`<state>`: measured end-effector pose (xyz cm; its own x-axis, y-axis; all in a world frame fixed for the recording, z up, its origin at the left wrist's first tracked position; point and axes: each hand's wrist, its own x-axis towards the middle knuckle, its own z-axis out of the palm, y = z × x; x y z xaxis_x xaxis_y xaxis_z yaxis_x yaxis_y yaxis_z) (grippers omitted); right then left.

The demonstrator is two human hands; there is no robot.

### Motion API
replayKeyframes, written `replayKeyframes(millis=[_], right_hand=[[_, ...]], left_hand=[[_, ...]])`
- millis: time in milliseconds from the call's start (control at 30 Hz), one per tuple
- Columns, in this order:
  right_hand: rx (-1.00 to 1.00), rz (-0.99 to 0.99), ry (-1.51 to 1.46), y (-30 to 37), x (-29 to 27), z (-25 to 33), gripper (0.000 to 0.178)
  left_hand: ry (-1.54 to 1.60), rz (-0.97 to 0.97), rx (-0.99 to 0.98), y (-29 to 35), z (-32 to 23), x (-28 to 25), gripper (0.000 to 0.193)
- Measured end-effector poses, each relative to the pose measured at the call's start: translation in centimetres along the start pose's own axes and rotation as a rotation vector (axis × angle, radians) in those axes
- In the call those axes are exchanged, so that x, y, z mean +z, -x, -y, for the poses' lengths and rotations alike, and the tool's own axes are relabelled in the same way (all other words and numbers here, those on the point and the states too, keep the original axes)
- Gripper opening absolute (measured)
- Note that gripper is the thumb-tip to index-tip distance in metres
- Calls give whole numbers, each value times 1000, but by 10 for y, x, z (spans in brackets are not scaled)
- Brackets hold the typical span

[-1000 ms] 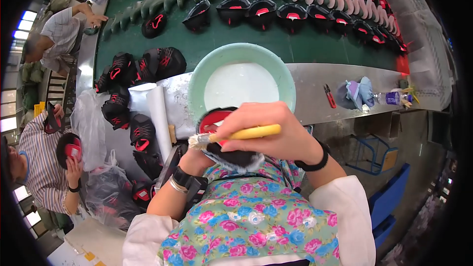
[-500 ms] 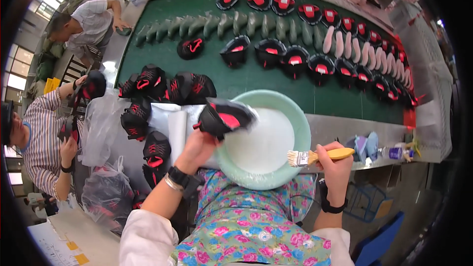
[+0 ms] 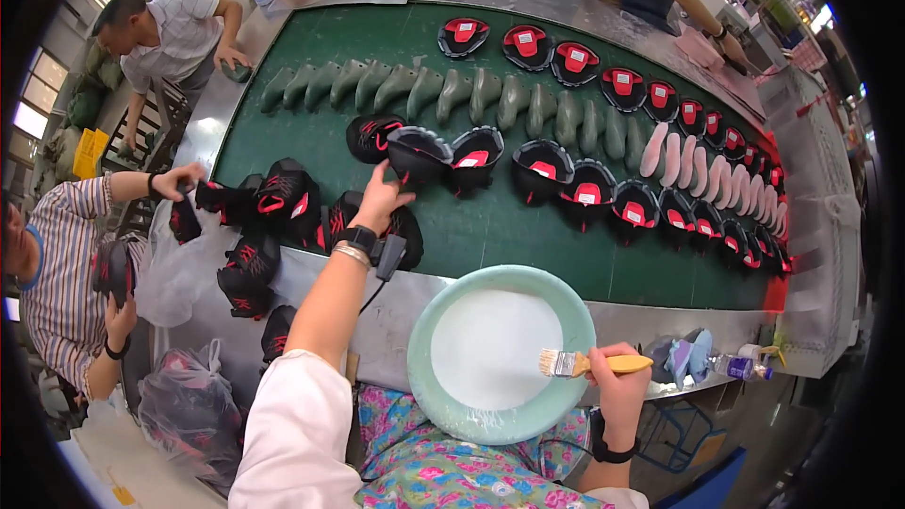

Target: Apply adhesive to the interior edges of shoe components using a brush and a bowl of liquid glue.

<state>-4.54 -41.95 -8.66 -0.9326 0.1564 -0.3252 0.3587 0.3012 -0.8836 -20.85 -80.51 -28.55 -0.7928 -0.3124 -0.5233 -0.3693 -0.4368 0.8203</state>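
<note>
- Gripping the brush (image 3: 568, 365) by its yellow handle in the right hand (image 3: 619, 393), with bristles above the right side of the basin (image 3: 500, 426) of white liquid (image 3: 490, 344).
- Touching the black shoe (image 3: 418, 156) at its near edge with the left hand (image 3: 382, 201), thumb spread away.
- Set on the green counter (image 3: 462, 236), at the row's left end, just beside a laced shoe (image 3: 370, 137).
- Backed by lines of green lasts (image 3: 453, 94) and pink insoles (image 3: 699, 170).

We are looking at a shoe workshop. Black-and-red uppers (image 3: 422, 162), green lasts (image 3: 453, 96) and pink sole-shaped pieces (image 3: 699, 170) are lining a green surface (image 3: 537, 259) in rows, and a co-worker (image 3: 68, 250) is handling shoes (image 3: 115, 270) beside it.
</note>
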Motion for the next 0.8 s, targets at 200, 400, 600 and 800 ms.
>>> replayKeyframes(millis=[200,400,600,800], right_hand=[[76,31,20,-12,21,3,11],[-113,36,162,-21,31,5,12],[-164,107,67,-20,47,25,17],[-191,213,21,-7,53,22,20]], left_hand=[[-1295,-273,782,-36,-49,-42,23],[-1592,-87,604,-71,-56,-44,42],[-1461,-188,728,-62,-40,-52,53],[-1585,-246,623,-71,-30,-49,33]])
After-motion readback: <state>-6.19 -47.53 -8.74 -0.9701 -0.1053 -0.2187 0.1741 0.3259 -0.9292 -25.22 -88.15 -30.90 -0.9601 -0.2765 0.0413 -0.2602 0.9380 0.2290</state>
